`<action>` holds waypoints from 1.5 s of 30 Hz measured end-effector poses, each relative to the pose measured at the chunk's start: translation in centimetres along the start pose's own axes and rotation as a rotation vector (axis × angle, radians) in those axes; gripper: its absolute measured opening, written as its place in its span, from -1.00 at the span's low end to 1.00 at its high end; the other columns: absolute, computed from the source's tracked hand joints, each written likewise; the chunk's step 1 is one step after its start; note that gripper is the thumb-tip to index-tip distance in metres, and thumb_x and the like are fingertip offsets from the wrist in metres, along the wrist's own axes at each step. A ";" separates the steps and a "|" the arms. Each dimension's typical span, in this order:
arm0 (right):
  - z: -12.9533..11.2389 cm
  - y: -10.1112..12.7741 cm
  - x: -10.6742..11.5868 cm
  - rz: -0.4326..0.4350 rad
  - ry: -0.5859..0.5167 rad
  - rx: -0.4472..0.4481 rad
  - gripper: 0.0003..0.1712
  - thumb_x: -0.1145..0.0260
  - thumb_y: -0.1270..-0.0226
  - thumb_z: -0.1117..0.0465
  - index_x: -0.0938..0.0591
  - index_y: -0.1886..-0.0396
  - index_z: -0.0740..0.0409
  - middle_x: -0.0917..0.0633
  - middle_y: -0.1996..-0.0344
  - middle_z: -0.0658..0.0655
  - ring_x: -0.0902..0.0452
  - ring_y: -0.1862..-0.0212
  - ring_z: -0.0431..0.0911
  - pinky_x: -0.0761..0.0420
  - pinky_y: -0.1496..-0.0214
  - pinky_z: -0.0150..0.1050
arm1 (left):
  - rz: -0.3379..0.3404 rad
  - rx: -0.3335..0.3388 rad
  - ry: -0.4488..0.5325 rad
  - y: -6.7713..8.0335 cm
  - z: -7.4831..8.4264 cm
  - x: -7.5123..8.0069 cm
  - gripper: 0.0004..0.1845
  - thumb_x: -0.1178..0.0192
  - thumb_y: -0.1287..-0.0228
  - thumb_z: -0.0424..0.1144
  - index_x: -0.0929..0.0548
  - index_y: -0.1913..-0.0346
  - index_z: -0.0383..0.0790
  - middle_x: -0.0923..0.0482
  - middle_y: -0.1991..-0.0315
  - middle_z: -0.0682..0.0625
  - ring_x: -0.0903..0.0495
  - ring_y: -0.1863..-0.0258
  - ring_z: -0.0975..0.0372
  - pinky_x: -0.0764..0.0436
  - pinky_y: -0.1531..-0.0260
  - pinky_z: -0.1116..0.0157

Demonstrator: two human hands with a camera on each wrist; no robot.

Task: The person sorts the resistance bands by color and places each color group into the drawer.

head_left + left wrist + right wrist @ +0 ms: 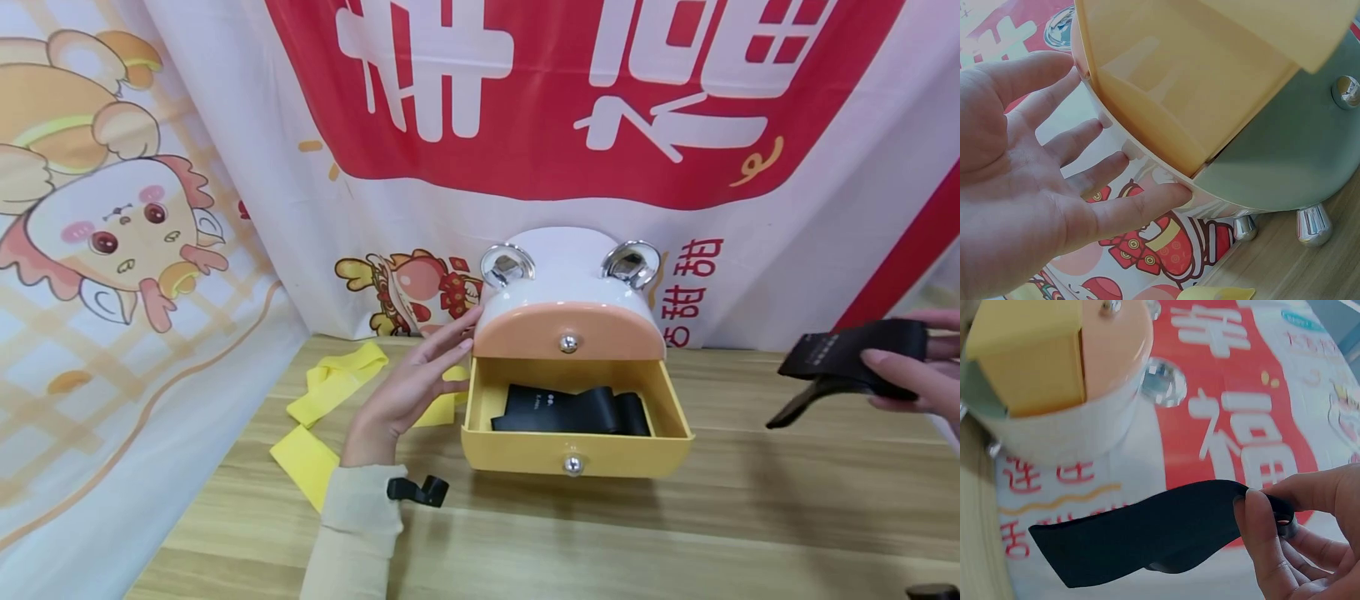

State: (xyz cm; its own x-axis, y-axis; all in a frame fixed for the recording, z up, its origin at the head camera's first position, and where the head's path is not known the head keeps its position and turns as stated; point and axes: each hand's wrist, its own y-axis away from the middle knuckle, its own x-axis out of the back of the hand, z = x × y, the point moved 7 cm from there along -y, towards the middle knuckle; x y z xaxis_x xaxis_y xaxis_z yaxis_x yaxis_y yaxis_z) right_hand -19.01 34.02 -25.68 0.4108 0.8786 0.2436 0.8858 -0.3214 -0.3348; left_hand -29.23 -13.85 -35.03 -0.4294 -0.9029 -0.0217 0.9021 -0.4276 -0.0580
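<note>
1. Hanging from the right hand (pixel 928 386), a flat, flexible black band (pixel 832 357) with small pale lettering is pinched between thumb and fingers; its free end is directed leftward from the fingertips, and it is held above the wood-grain tabletop (pixel 750 487).

2. Left hand (pixel 408 387): fingers spread, nearly straight; tips rested against the side of a glossy white, rounded cabinet (pixel 570 287). Nothing is gripped by it.

3. Just right of the left fingertips, a yellow plastic drawer (pixel 517 454) is found pulled out, well apart from the right fingers. Above it, a peach drawer front (pixel 517 333) is seated in place; a green front (pixel 1291 144) is shown below it in the left wrist view.

4. Between the two hands, a folded black bundle (pixel 555 408) is contained in the yellow drawer. Number of bands in it: cannot be told.

5. Beside the left fingers and wrist, loose yellow strips (pixel 341 379) are spread on the tabletop.

6. Progress, as judged: drawer access is complete; sorting of the bands appears partial. Whether the pinched band is being stowed or removed cannot be determined. Its placement and the drawer's closing are left undone.
</note>
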 end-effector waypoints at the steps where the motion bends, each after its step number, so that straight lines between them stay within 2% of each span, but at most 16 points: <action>1: -1.0 0.3 -0.4 0.017 0.035 0.028 -0.48 -0.21 -0.28 0.48 -0.48 0.08 -0.32 -0.54 0.42 -0.42 -0.54 0.53 -0.54 -0.57 0.64 -0.51 | 0.000 -0.001 0.000 0.0 0.0 0.0 -0.47 -0.11 -0.39 0.04 -0.31 -0.38 0.43 -0.17 -0.45 0.26 -0.25 -0.41 0.09 -0.50 -0.14 -0.14; 5: -4.3 1.3 -2.6 0.016 0.039 0.138 -0.46 -0.25 -0.26 0.49 -0.54 -0.07 -0.19 -0.56 0.26 -0.26 -0.59 0.41 -0.52 -0.59 0.59 -0.49 | -0.005 0.001 0.007 0.1 -0.1 0.1 -0.47 -0.10 -0.40 0.03 -0.31 -0.39 0.43 -0.17 -0.45 0.25 -0.25 -0.41 0.08 -0.50 -0.14 -0.13; 11: -8.1 1.7 -6.2 -0.027 0.093 0.158 -0.46 -0.37 -0.23 0.36 -0.53 -0.19 -0.04 -0.59 0.18 -0.13 -0.61 0.34 -0.37 -0.62 0.50 -0.48 | -0.004 -0.005 0.002 0.1 0.1 0.2 -0.47 -0.10 -0.40 0.03 -0.30 -0.39 0.42 -0.17 -0.45 0.24 -0.26 -0.41 0.07 -0.50 -0.14 -0.14; 17: -11.3 2.7 -10.2 -0.112 0.167 0.137 -0.43 -0.43 -0.19 0.12 -0.55 -0.23 -0.15 -0.64 0.10 0.03 -0.67 0.25 -0.18 -0.66 0.36 -0.47 | -0.007 -0.003 0.010 0.1 0.1 0.0 -0.47 -0.11 -0.40 0.02 -0.31 -0.39 0.42 -0.17 -0.45 0.22 -0.27 -0.40 0.07 -0.51 -0.13 -0.12; 22: -13.7 4.1 -13.4 -0.228 0.193 0.133 -0.45 -0.43 -0.18 -0.05 -0.55 -0.19 -0.23 -0.67 0.12 0.00 -0.66 0.19 -0.08 -0.70 0.31 -0.36 | -0.012 -0.003 0.008 0.0 0.1 -0.2 -0.46 -0.11 -0.40 0.03 -0.30 -0.39 0.42 -0.17 -0.45 0.20 -0.27 -0.40 0.07 -0.52 -0.13 -0.11; 25: -14.7 4.9 -15.0 -0.278 0.208 0.148 -0.49 -0.42 -0.17 -0.11 -0.55 -0.14 -0.29 -0.67 0.18 -0.06 -0.65 0.21 -0.09 -0.70 0.28 -0.32 | -0.004 0.005 0.002 -0.1 0.0 -0.1 -0.46 -0.12 -0.39 0.04 -0.30 -0.39 0.43 -0.18 -0.45 0.21 -0.26 -0.40 0.08 -0.52 -0.13 -0.11; 29: -15.7 5.7 -16.9 -0.333 0.185 0.188 -0.57 -0.41 -0.20 -0.07 -0.57 -0.08 -0.29 -0.65 0.22 -0.10 -0.64 0.22 -0.13 -0.70 0.25 -0.29 | 0.009 0.031 -0.003 -0.1 -0.1 0.0 -0.48 -0.12 -0.38 0.06 -0.32 -0.36 0.48 -0.19 -0.43 0.26 -0.26 -0.40 0.10 -0.52 -0.13 -0.10; 34: -16.1 6.6 -19.4 -0.445 0.087 0.209 -0.56 -0.42 -0.22 0.03 -0.56 -0.09 -0.20 -0.63 0.19 -0.02 -0.66 0.19 -0.10 -0.72 0.29 -0.22 | 0.020 0.047 0.000 0.0 -0.2 0.1 -0.49 -0.12 -0.38 0.07 -0.33 -0.35 0.49 -0.18 -0.43 0.25 -0.25 -0.40 0.09 -0.50 -0.15 -0.11; 38: -15.8 7.1 -21.3 -0.526 0.017 0.195 -0.55 -0.46 -0.19 0.11 -0.56 -0.07 -0.19 -0.63 0.19 0.03 -0.67 0.19 -0.08 -0.73 0.35 -0.18 | 0.004 0.030 0.021 0.1 -0.1 0.1 -0.49 -0.10 -0.41 0.02 -0.32 -0.37 0.46 -0.17 -0.44 0.19 -0.24 -0.40 0.07 -0.48 -0.17 -0.12; 45: -14.7 7.5 -23.0 -0.584 -0.021 0.186 -0.54 -0.49 -0.14 0.21 -0.58 -0.03 -0.15 -0.67 0.26 0.02 -0.69 0.30 -0.09 -0.72 0.38 -0.16 | 0.010 0.032 -0.001 0.0 -0.1 0.1 -0.49 -0.12 -0.38 0.07 -0.33 -0.35 0.49 -0.21 -0.41 0.25 -0.23 -0.41 0.11 -0.49 -0.16 -0.11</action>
State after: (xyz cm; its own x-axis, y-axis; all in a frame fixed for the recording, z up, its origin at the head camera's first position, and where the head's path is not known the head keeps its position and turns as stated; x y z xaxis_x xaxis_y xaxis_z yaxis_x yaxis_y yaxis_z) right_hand -18.67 6.18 -20.42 -0.1372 0.8984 0.4172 0.9099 0.2808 -0.3054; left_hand -29.32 -13.94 -35.17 -0.4206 -0.9070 -0.0208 0.9071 -0.4201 -0.0254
